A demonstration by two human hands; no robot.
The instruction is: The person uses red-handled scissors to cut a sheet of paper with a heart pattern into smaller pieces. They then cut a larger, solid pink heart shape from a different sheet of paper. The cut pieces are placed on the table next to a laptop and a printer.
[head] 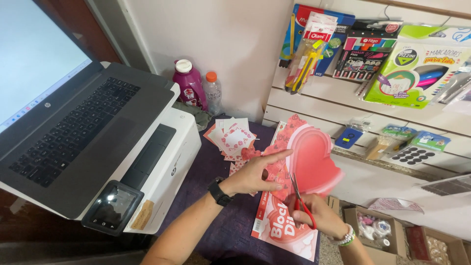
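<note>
My left hand (pixel 255 175) pinches the left edge of a pink and red heart-shaped paper sheet (pixel 314 157) and holds it up over the purple table top (pixel 216 167). My right hand (pixel 314 212) grips red-handled scissors (pixel 300 196), whose blades point up into the lower edge of the heart sheet. Under both hands lies a red and pink paper pad (pixel 282 230). A pile of cut pink and white paper pieces (pixel 231 138) rests just beyond my left hand.
A white printer (pixel 171 162) with an open grey laptop (pixel 73 132) on top stands at the left. A magenta bottle (pixel 189 83) and a clear bottle (pixel 212 92) stand by the wall. Stationery packs (pixel 392 64) hang at the right; cardboard boxes (pixel 378 230) sit below.
</note>
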